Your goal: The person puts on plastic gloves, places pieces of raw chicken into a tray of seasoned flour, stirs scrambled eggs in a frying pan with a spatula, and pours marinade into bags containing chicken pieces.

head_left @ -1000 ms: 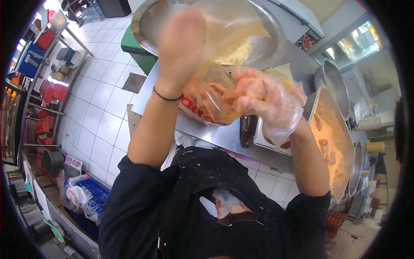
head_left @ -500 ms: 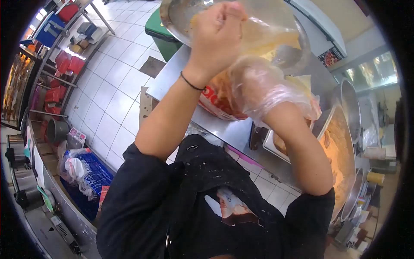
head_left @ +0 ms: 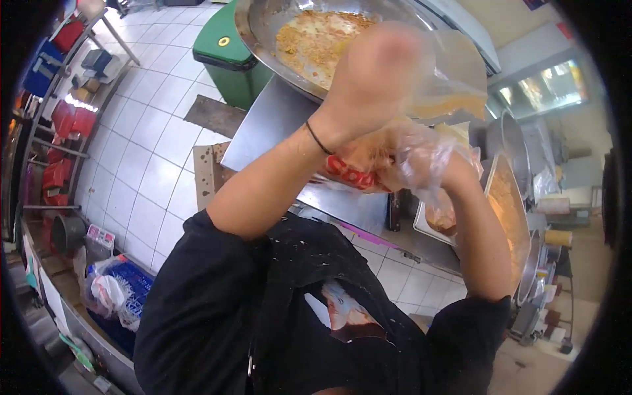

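Note:
My left hand point(head_left: 382, 76), with a black band at the wrist, is raised and closed, its fingers blurred. It seems to grip a see-through plastic bag point(head_left: 457, 62) with something orange-yellow low in it. Below, my right hand point(head_left: 421, 158) wears a clear plastic glove and reaches into a bag with red lettering point(head_left: 349, 172). Orange-pink food, perhaps raw meat, shows at the bag's mouth. My right fingers are hidden by the glove and the food. Behind my left hand stands a large steel bowl point(head_left: 263, 49) with golden crumbs and pale liquid inside.
The bags rest on a steel table point(head_left: 263, 135). At right are a white tray point(head_left: 421, 220) with a piece of food and a deep pan of orange-yellow powder point(head_left: 505, 191). A dark-handled tool point(head_left: 394, 214) lies by the edge. A green bin point(head_left: 227, 59) stands beyond.
My left hand has moved right and lower, with the see-through bag shifting right. The bowl's crumbs have come into view. My right hand has moved slightly right, still at the lettered bag.

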Available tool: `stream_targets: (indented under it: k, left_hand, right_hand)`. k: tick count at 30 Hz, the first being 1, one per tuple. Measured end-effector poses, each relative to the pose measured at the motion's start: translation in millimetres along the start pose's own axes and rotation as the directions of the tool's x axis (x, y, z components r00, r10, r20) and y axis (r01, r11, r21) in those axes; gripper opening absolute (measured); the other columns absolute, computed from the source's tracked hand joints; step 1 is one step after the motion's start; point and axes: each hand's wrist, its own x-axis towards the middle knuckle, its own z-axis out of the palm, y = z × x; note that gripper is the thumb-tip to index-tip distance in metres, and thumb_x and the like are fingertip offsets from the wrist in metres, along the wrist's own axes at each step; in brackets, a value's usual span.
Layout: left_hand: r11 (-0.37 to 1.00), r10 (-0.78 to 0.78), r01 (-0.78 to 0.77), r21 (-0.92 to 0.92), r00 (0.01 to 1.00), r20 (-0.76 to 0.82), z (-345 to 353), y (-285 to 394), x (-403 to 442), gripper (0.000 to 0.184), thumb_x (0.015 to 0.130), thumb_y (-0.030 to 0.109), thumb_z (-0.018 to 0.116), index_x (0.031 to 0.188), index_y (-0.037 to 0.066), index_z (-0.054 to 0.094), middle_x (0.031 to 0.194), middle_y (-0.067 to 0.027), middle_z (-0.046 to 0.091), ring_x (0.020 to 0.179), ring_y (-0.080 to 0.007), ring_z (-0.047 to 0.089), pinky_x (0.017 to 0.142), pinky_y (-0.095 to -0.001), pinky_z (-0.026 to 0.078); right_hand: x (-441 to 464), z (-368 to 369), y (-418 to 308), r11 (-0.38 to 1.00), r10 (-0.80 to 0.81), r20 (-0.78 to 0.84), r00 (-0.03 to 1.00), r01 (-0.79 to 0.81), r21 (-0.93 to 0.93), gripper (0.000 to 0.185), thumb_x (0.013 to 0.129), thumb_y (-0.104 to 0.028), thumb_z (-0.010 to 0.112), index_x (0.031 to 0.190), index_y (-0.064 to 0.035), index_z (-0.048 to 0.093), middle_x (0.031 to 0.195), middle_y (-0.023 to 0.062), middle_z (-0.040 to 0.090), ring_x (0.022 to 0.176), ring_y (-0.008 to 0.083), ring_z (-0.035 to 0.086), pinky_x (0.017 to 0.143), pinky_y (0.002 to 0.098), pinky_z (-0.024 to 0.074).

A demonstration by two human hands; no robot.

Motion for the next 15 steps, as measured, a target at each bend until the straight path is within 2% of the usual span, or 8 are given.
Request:
stream_targets:
  k: [2,3,6,7,10,13,15]
  left_hand:
    - [0.996,-0.057,0.059,-0.07,0.998,0.018,-6,2,2,0.03,0.09,0.029,0.043,0.075,0.004,0.051,0.052,0.006,0.039,0.046,-0.0005,0.035,0.041,-0.0171,0.027]
    - [0.991,-0.087,0.089,-0.102,0.996,0.026,-7,2,3,0.03,0.09,0.029,0.043,0.075,0.004,0.051,0.052,0.006,0.039,0.046,-0.0005,0.035,0.041,-0.0171,0.027]
    - [0.991,-0.061,0.064,-0.121,0.998,0.029,-1,-7,8,0.029,0.09,0.028,0.044,0.076,0.003,0.051,0.053,0.0063,0.039,0.047,-0.0006,0.035,0.041,-0.0174,0.027]
    - [0.991,-0.059,0.064,-0.119,0.997,0.044,0,-8,8,0.029,0.09,0.027,0.044,0.076,0.003,0.051,0.054,0.0064,0.039,0.047,-0.0004,0.035,0.042,-0.0175,0.027]
    - [0.991,-0.065,0.074,-0.107,0.994,0.083,2,-10,4,0.029,0.09,0.027,0.045,0.077,0.002,0.052,0.055,0.0069,0.04,0.049,0.0001,0.035,0.043,-0.0176,0.027]
    - [0.993,-0.067,0.076,-0.092,0.993,0.093,5,-12,4,0.029,0.09,0.027,0.046,0.077,0.002,0.053,0.056,0.0073,0.039,0.05,0.0006,0.035,0.043,-0.0177,0.027]
    - [0.994,-0.058,0.066,-0.092,0.994,0.089,4,-12,3,0.03,0.09,0.028,0.045,0.077,0.002,0.053,0.056,0.0075,0.039,0.05,0.0009,0.034,0.043,-0.0176,0.027]
  right_hand:
    - [3,4,19,0.997,-0.071,-0.059,0.996,0.073,0.029,0.023,0.072,-0.016,0.054,0.091,-0.005,0.058,0.096,0.0156,0.057,0.084,0.0325,0.054,0.073,0.0372,0.0452]
    - [3,5,24,0.98,-0.026,-0.058,0.998,0.037,0.195,0.021,0.072,-0.013,0.05,0.088,-0.0005,0.057,0.089,0.0195,0.057,0.085,0.0309,0.056,0.076,0.0355,0.0444]
    - [5,14,7,0.997,-0.072,-0.157,0.985,0.069,-0.024,0.022,0.072,-0.013,0.049,0.089,-0.0005,0.057,0.092,0.0205,0.057,0.088,0.0308,0.055,0.078,0.0353,0.0436]
    - [8,17,0,0.991,-0.002,-0.141,0.99,-0.017,-0.132,0.028,0.073,-0.018,0.051,0.096,-0.0035,0.057,0.094,0.0142,0.059,0.086,0.0308,0.055,0.076,0.0372,0.0447]
    - [19,4,-22,0.947,0.056,0.113,0.992,-0.017,-0.322,0.028,0.074,-0.019,0.047,0.095,-0.0034,0.058,0.092,0.0138,0.06,0.087,0.0293,0.057,0.077,0.0369,0.0447]
    - [19,5,-34,0.956,0.08,0.044,0.996,-0.064,-0.287,0.023,0.072,-0.014,0.047,0.085,-0.0015,0.061,0.087,0.0178,0.061,0.083,0.0291,0.061,0.071,0.0402,0.0477]
    - [16,4,-38,0.971,0.081,-0.064,0.995,-0.093,-0.219,0.023,0.073,-0.016,0.049,0.085,-0.002,0.061,0.088,0.0175,0.061,0.083,0.0293,0.06,0.072,0.0396,0.0474]
